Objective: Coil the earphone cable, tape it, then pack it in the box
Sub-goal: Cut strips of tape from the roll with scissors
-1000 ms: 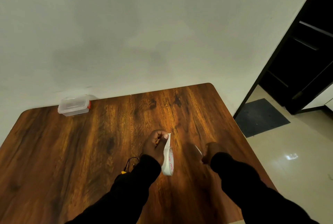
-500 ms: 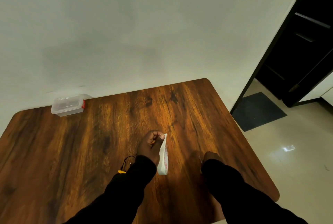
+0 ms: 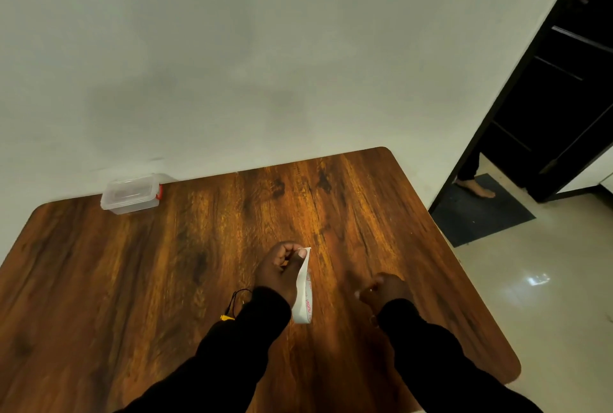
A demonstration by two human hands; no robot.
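Note:
My left hand (image 3: 278, 271) holds a white tape roll (image 3: 303, 293) upright above the wooden table (image 3: 166, 280), thumb pinching the tape's free end at the top. My right hand (image 3: 384, 291) is closed to the right of the roll; a small pale bit shows at its fingertips, too small to identify. The black earphone cable (image 3: 237, 301) with a yellow tip lies on the table just left of my left sleeve, mostly hidden by it. The clear plastic box (image 3: 131, 193) with a red latch stands closed at the table's far left edge by the wall.
A pale wall runs behind the table. To the right the table ends at a tiled floor with a dark mat (image 3: 481, 210) and a dark doorway, where another person's bare foot (image 3: 476, 188) stands.
My right hand has drawn back from the roll and lowered slightly. The view has shifted a little, and a foot has appeared at the doorway. My left hand still holds the roll.

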